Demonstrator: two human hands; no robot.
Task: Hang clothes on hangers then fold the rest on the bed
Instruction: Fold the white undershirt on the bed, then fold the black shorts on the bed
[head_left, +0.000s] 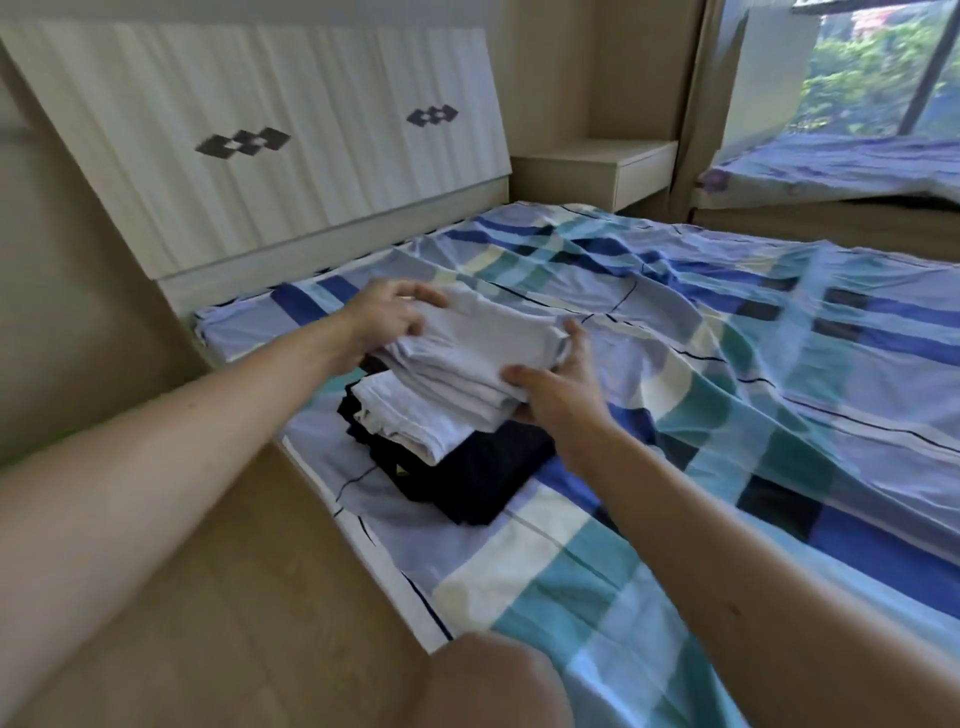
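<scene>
You have the folded white garment (483, 353) between both hands, right over the pile near the headboard (260, 156) end of the bed (727, 415). Your left hand (387, 314) grips its far left edge, fingers curled over the top. Your right hand (558, 387) pinches the right edge, thumb on top and fingers tucked under and along the side. The garment sits tilted, and you cannot tell from here whether its underside already touches the pile.

Below it lies a second white piece (410, 415), and under that a dark folded garment (483, 473), both flat on the checked sheet close to the bed's left edge. No hangers show, so this looks like the folding part of the job, well along, with this piece going on as the top layer.

To do it well, level the garment before you let it down, so the layers don't slide open at the side your right hand is holding. Line its edges up with the white piece beneath rather than with the wider dark one. Set the left edge down first, then draw your right fingers out sideways from underneath with the thumb pressing lightly, so the bottom fold isn't dragged along. The fabric looks soft and thin, so it will likely slump if released from any height. The pile sits close to the mattress edge, so nudge nothing towards the floor.
</scene>
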